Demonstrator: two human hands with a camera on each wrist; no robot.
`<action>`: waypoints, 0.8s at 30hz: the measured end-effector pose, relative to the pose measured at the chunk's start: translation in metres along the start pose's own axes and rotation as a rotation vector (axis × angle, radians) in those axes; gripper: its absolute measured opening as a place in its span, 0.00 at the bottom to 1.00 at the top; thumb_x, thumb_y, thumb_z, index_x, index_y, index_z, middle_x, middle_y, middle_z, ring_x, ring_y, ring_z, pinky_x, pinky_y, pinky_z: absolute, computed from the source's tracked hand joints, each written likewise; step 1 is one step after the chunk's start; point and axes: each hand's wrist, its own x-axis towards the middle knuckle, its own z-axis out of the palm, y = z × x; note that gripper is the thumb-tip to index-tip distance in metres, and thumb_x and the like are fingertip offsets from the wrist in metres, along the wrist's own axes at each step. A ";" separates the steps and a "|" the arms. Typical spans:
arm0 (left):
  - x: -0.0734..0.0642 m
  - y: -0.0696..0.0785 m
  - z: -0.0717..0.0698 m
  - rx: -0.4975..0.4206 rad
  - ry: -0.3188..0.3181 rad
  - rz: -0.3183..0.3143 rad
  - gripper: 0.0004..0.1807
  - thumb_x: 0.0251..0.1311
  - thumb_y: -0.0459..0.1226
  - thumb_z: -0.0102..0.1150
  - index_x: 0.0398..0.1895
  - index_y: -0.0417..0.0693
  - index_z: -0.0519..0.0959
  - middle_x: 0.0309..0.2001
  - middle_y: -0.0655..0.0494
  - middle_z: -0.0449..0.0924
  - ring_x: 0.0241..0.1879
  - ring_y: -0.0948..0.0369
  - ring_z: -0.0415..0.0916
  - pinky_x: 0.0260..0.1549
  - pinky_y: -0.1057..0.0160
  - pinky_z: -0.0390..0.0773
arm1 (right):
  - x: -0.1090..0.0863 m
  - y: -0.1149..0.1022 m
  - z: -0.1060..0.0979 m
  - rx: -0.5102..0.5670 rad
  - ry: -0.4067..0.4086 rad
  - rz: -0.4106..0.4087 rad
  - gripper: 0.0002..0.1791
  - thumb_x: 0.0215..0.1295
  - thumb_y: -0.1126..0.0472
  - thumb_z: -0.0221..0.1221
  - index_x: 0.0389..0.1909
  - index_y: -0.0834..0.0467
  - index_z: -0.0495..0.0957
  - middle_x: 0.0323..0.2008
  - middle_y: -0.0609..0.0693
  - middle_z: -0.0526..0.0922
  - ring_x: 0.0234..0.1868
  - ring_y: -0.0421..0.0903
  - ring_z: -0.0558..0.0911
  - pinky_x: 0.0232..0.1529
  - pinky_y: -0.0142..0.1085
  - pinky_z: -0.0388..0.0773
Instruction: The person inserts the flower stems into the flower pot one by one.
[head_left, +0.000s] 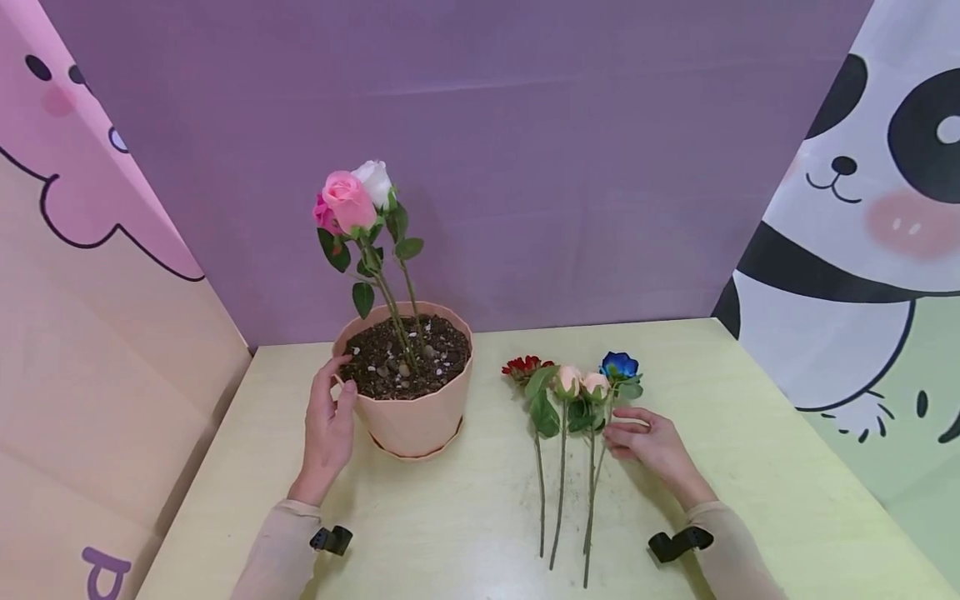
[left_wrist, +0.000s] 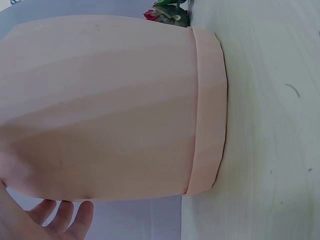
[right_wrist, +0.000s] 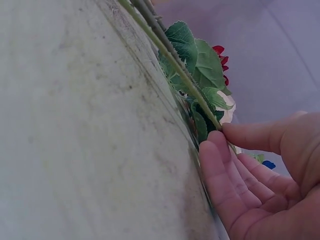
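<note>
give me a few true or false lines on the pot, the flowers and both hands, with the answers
1. The left hand touches the pot. True.
2. The pot lies on its side. False: it stands upright.
3. The right hand pinches a stem. True.
4. The blue flower is right of the red flower. True.
5. The red flower is planted in the pot. False: it is outside the pot, on the table.

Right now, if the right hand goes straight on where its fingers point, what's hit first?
Beyond the stem the right hand pinches, probably the green leaves under the pale pink roses; depth is unclear, so it might pass over them.
</note>
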 end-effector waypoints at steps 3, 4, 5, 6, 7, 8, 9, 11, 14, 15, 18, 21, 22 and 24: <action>-0.001 0.001 0.000 0.003 -0.012 -0.015 0.26 0.83 0.43 0.43 0.77 0.44 0.66 0.76 0.39 0.65 0.65 0.45 0.64 0.55 0.42 0.68 | 0.000 0.002 -0.001 0.006 0.001 0.002 0.34 0.74 0.67 0.63 0.75 0.74 0.63 0.57 0.65 0.87 0.42 0.38 0.90 0.45 0.34 0.88; -0.001 0.001 0.000 0.004 -0.013 -0.016 0.26 0.83 0.43 0.43 0.78 0.44 0.66 0.75 0.38 0.66 0.65 0.45 0.64 0.55 0.42 0.68 | -0.001 0.002 -0.001 0.009 0.002 0.001 0.34 0.74 0.68 0.63 0.75 0.74 0.63 0.57 0.65 0.87 0.42 0.39 0.90 0.46 0.35 0.88; 0.000 0.001 0.000 0.005 -0.015 -0.017 0.26 0.83 0.43 0.43 0.78 0.44 0.66 0.75 0.39 0.66 0.65 0.45 0.64 0.55 0.42 0.68 | -0.001 0.002 -0.001 0.011 0.004 -0.002 0.34 0.74 0.68 0.63 0.75 0.74 0.62 0.57 0.65 0.87 0.43 0.39 0.90 0.47 0.35 0.88; 0.000 0.001 0.000 0.004 -0.015 -0.018 0.26 0.83 0.43 0.43 0.78 0.44 0.66 0.75 0.39 0.66 0.65 0.45 0.64 0.56 0.42 0.68 | -0.002 0.002 -0.001 0.014 0.003 -0.006 0.34 0.74 0.68 0.63 0.75 0.74 0.62 0.58 0.66 0.87 0.44 0.39 0.90 0.47 0.35 0.88; 0.000 0.001 0.000 0.003 -0.015 -0.016 0.26 0.83 0.43 0.43 0.77 0.44 0.66 0.75 0.39 0.66 0.65 0.45 0.64 0.55 0.42 0.68 | -0.002 0.001 -0.002 0.014 0.003 -0.012 0.34 0.74 0.68 0.63 0.75 0.74 0.62 0.59 0.67 0.86 0.44 0.39 0.90 0.48 0.36 0.88; 0.000 0.001 0.000 0.002 -0.013 -0.014 0.26 0.82 0.43 0.43 0.77 0.44 0.66 0.75 0.39 0.66 0.64 0.45 0.65 0.55 0.43 0.68 | -0.002 0.001 -0.002 0.017 0.003 -0.018 0.34 0.74 0.68 0.63 0.75 0.74 0.62 0.60 0.68 0.85 0.45 0.39 0.90 0.49 0.36 0.88; 0.000 0.001 0.000 0.002 -0.013 -0.012 0.26 0.82 0.43 0.43 0.77 0.44 0.66 0.74 0.39 0.67 0.64 0.45 0.65 0.54 0.43 0.68 | -0.002 0.000 -0.002 0.020 0.002 -0.026 0.34 0.74 0.69 0.63 0.75 0.74 0.62 0.60 0.69 0.84 0.45 0.39 0.90 0.49 0.36 0.88; 0.000 0.001 0.000 0.003 -0.012 -0.012 0.26 0.82 0.44 0.43 0.77 0.44 0.66 0.74 0.39 0.67 0.64 0.45 0.64 0.54 0.43 0.68 | -0.002 -0.001 -0.003 0.021 0.000 -0.040 0.34 0.74 0.69 0.62 0.75 0.75 0.62 0.61 0.70 0.84 0.45 0.38 0.90 0.50 0.36 0.88; 0.001 0.001 0.000 0.009 -0.013 -0.015 0.26 0.82 0.44 0.43 0.77 0.44 0.66 0.75 0.39 0.66 0.65 0.45 0.64 0.55 0.43 0.68 | -0.001 -0.002 -0.004 0.027 0.004 -0.057 0.34 0.74 0.69 0.63 0.75 0.75 0.63 0.59 0.68 0.85 0.45 0.37 0.90 0.50 0.36 0.87; 0.001 0.001 0.000 0.011 -0.013 -0.015 0.26 0.82 0.44 0.43 0.77 0.44 0.66 0.75 0.39 0.66 0.65 0.45 0.64 0.55 0.43 0.68 | -0.001 -0.003 -0.004 0.029 0.004 -0.061 0.34 0.74 0.69 0.63 0.75 0.75 0.62 0.58 0.66 0.86 0.45 0.37 0.90 0.50 0.35 0.87; 0.001 0.001 0.000 0.014 -0.009 -0.009 0.26 0.82 0.43 0.43 0.77 0.44 0.66 0.74 0.38 0.67 0.64 0.45 0.64 0.54 0.44 0.67 | -0.002 -0.006 -0.004 0.044 0.007 -0.070 0.34 0.73 0.68 0.63 0.74 0.76 0.62 0.55 0.61 0.88 0.45 0.36 0.90 0.50 0.34 0.87; 0.001 0.000 0.000 0.014 -0.002 -0.002 0.26 0.82 0.43 0.43 0.77 0.43 0.67 0.73 0.38 0.68 0.62 0.47 0.64 0.52 0.45 0.67 | -0.004 -0.009 -0.005 0.058 0.002 -0.073 0.35 0.73 0.69 0.63 0.75 0.76 0.62 0.54 0.56 0.90 0.46 0.36 0.89 0.50 0.33 0.87; 0.000 0.000 0.000 0.013 -0.001 -0.001 0.26 0.82 0.43 0.43 0.77 0.43 0.67 0.73 0.38 0.68 0.61 0.47 0.64 0.52 0.46 0.67 | -0.004 -0.010 -0.006 0.063 0.000 -0.074 0.35 0.73 0.68 0.63 0.75 0.77 0.61 0.54 0.54 0.90 0.46 0.36 0.89 0.50 0.32 0.87; 0.000 0.000 0.000 0.008 0.002 0.002 0.26 0.82 0.42 0.43 0.77 0.43 0.67 0.72 0.38 0.68 0.61 0.48 0.64 0.51 0.47 0.67 | -0.004 -0.012 -0.007 0.069 0.001 -0.070 0.35 0.73 0.68 0.63 0.75 0.76 0.62 0.53 0.52 0.90 0.46 0.36 0.90 0.50 0.32 0.86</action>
